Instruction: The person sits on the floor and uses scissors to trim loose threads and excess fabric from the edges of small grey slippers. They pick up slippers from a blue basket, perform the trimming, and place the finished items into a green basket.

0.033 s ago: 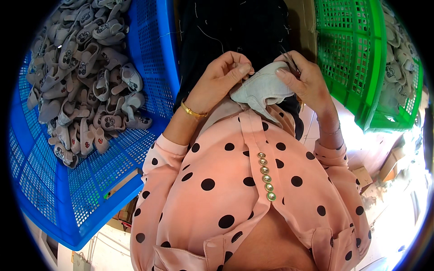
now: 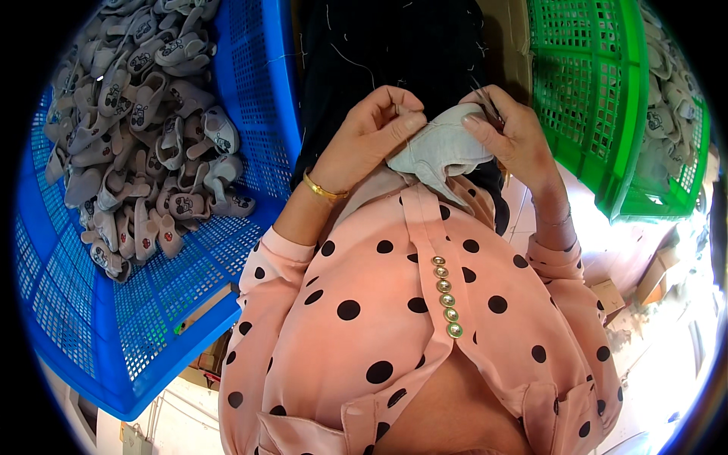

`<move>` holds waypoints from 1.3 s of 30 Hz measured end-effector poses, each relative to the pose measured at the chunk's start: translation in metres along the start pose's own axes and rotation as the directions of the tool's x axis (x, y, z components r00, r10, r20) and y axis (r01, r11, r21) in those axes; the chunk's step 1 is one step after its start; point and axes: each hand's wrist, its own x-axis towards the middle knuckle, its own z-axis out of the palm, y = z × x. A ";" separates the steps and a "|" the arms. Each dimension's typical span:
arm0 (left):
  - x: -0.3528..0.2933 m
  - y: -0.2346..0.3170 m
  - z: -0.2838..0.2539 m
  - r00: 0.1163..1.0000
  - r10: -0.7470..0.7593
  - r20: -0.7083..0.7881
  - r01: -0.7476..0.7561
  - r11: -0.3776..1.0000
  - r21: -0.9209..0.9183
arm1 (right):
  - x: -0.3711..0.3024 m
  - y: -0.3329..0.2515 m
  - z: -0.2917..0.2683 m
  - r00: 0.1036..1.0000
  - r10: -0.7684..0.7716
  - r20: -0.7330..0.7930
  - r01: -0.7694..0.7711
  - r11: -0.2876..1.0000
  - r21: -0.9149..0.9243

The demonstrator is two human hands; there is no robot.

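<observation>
A pale grey cloth shoe upper (image 2: 447,144) with a narrow strap lies tilted over my lap, its opening facing my body. My right hand (image 2: 509,135) grips its right side, thumb on top. Thin pointed metal blades, seemingly thread snips (image 2: 485,98), stick out between the fingers of that hand; their grip is hidden. At the upper's left edge, my left hand (image 2: 379,125) is closed in a pinch, thumb against curled fingers. A fine thread seems to run from the thumb tip to the cloth.
To my left stands a blue perforated basket (image 2: 68,303) heaped with similar grey shoe uppers (image 2: 144,114). A green perforated basket (image 2: 584,91) on my right holds more. Loose threads lie on my dark trousers (image 2: 356,45). Cardboard boxes (image 2: 658,274) stand at lower right.
My left hand has shifted very slightly, its thumb a little farther right and lower. The right hand and the shoe upper look unmoved.
</observation>
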 end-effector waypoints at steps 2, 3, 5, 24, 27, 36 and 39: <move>0.000 -0.005 0.001 0.994 0.086 0.066 -0.093 0.989 0.111 | 0.000 0.000 0.000 1.000 0.004 0.002 -0.004 1.000 0.017; 0.000 -0.008 0.001 0.987 0.125 0.102 -0.141 0.976 0.165 | 0.000 -0.001 0.001 1.000 0.006 0.002 -0.006 1.000 0.027; 0.001 -0.010 -0.001 0.991 0.098 0.094 -0.116 0.970 0.213 | 0.001 -0.003 0.000 1.000 0.011 0.012 -0.011 1.000 0.006; 0.000 0.010 0.005 0.989 -0.004 0.150 -0.014 0.993 0.120 | 0.005 -0.012 -0.001 0.997 -0.070 0.036 0.077 0.961 -0.267; 0.000 0.015 -0.011 0.974 -0.066 0.217 0.101 0.983 -0.153 | 0.005 -0.007 0.000 0.996 -0.085 0.002 0.083 0.969 -0.233; -0.002 0.042 -0.014 0.939 0.038 0.341 -0.301 0.566 0.767 | 0.006 -0.009 0.002 0.996 -0.091 0.020 0.093 0.979 -0.181; 0.000 0.048 -0.019 0.958 0.068 0.278 -0.251 0.667 0.702 | 0.006 -0.007 0.000 0.992 -0.124 0.020 0.125 0.969 -0.211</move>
